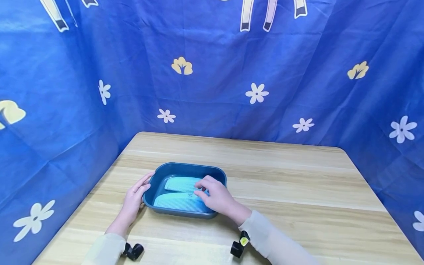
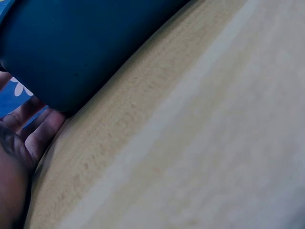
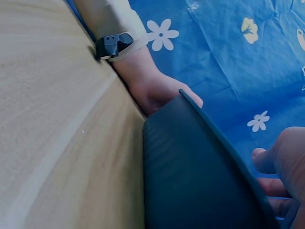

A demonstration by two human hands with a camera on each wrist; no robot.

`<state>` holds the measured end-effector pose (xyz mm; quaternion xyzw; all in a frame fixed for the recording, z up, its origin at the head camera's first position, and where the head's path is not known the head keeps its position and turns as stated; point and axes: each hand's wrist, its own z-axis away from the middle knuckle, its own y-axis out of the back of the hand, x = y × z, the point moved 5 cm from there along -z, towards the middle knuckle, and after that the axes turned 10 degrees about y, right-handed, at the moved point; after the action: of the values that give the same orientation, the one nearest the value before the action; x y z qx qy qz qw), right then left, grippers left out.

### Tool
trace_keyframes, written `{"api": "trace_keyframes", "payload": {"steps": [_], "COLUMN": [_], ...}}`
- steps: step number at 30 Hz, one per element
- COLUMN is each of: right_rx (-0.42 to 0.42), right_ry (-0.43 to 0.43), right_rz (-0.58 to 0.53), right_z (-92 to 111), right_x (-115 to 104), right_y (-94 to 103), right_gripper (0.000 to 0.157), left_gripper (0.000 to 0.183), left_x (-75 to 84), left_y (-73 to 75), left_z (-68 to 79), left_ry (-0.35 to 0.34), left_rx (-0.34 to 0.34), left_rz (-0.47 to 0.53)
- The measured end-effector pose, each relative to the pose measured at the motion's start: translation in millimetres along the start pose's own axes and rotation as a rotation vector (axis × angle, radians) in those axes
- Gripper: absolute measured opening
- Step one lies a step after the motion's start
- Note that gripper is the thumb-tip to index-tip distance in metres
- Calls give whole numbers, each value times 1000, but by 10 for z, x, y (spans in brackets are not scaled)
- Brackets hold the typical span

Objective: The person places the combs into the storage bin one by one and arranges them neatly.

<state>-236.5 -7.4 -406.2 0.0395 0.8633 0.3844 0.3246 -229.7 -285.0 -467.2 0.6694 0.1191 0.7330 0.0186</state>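
Note:
A dark blue plastic basin (image 1: pixel 185 212) with rounded corners sits on the table. Two light blue combs, a far comb (image 1: pixel 180 184) and a near comb (image 1: pixel 179 202), lie flat inside it, side by side. My left hand (image 1: pixel 134 198) holds the basin's left end, thumb and index finger at the rim; in the left wrist view, other fingers (image 2: pixel 43 133) touch the lower corner. Over the combs' right ends hovers my right hand (image 1: pixel 218 195), its fingers bent and thumb apart, with nothing visibly held. The right wrist view shows the right hand (image 3: pixel 286 167) beside the rim.
The wooden table (image 1: pixel 298 176) extends to the right of and behind the basin. A blue curtain (image 1: pixel 212 95) with flowers and animal legs encloses the back and both sides. Black wrist cameras are strapped over the light sleeves (image 1: pixel 275 239).

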Motion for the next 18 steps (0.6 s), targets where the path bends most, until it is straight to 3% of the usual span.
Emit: {"api": "trace_keyframes", "payload": {"steps": [8, 15, 18], "right_rx": [58, 45, 51], "right_ry": [3, -16, -25], "right_rz": [-30, -17, -12], "right_z": [34, 103, 127], "right_x": [-8, 37, 61], "right_y": [162, 232, 269], "right_gripper": [31, 29, 29], "left_gripper": [41, 44, 46], "left_x": [11, 83, 191], "left_y": [41, 34, 41], "left_z": [-5, 3, -4], "left_ry": [-5, 81, 79], "left_rx": [6, -43, -48], "left_rz": [-22, 140, 162]}}
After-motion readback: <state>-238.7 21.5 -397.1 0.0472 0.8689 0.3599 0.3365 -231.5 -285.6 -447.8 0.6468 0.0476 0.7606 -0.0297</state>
